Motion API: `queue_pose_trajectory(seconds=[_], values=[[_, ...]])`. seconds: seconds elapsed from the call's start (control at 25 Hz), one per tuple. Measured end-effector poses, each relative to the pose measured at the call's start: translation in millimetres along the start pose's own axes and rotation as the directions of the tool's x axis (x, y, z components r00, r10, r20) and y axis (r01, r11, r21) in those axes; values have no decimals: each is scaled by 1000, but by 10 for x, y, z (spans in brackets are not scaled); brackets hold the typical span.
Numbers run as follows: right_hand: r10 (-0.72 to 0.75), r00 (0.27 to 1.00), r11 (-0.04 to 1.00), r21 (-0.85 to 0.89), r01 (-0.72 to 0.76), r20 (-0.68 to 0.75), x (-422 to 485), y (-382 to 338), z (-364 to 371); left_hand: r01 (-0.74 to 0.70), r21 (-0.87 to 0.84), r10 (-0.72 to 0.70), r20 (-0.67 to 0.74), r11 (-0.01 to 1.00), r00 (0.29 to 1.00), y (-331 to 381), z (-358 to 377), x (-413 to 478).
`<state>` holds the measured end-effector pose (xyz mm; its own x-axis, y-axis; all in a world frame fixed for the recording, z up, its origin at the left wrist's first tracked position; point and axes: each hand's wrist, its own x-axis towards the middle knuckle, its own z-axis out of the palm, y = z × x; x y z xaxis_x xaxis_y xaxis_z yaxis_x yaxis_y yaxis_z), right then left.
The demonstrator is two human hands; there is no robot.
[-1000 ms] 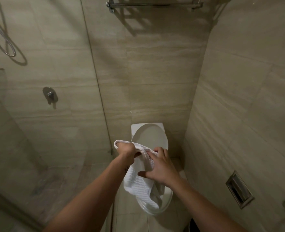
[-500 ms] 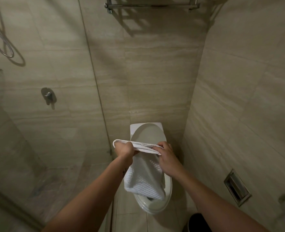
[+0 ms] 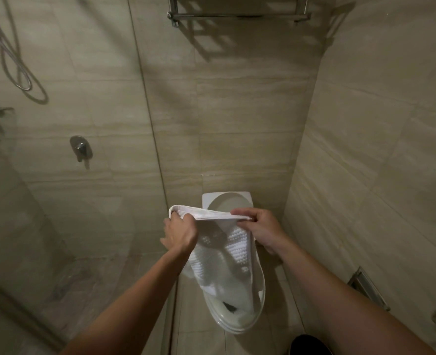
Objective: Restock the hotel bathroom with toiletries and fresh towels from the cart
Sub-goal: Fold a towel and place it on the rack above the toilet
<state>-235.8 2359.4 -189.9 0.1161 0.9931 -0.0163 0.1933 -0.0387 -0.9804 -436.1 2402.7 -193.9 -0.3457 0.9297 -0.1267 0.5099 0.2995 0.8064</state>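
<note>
You are gripping a white waffle-weave towel [image 3: 233, 248] with both hands, out in front of you. Your left hand [image 3: 181, 235] is curling round the towel's folded top edge at one end, and your right hand [image 3: 264, 230] is pinching that same edge at the other end, so the hem is stretching in a flat band between your two hands. The rest of the towel is hanging down below your hands, draping in loose folds. Directly beneath your hands and the hanging cloth, the white toilet [image 3: 237, 327] is sitting against the tiled wall. High above your hands, a metal towel rack [image 3: 237, 15] is hanging on that wall. Well off to the left of your left hand, a shower handle [image 3: 80, 147] and a looping hose [image 3: 12, 55] are showing.
</note>
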Motion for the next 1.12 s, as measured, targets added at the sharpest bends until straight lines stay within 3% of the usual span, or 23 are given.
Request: queue_pose_trajectory(seconds=[0.16,0.4,0.56,0.76,0.88,0.96,1.12], values=[[-19,998,979,204,30,-59,113,-169,47,-193,39,195,-61,980,979,-60,-27,47],[-69,992,958,272,95,-103,200,-435,63,-270,-17,265,-147,963,953,70,-52,189],[-139,982,954,250,167,-125,247,-726,-72,-406,-368,418,-50,837,907,134,-181,339],[-215,960,944,214,252,-180,319,-963,-292,-374,-588,451,-18,717,892,374,-340,380],[-238,953,930,241,279,-188,347,-1111,-428,-226,-705,388,76,673,918,447,-436,533],[-259,948,928,226,297,-184,381,-1200,-454,-130,-748,399,192,651,897,440,-415,575],[-269,939,936,173,308,-214,420,-1285,-470,-201,-743,490,191,639,850,482,-303,501]])
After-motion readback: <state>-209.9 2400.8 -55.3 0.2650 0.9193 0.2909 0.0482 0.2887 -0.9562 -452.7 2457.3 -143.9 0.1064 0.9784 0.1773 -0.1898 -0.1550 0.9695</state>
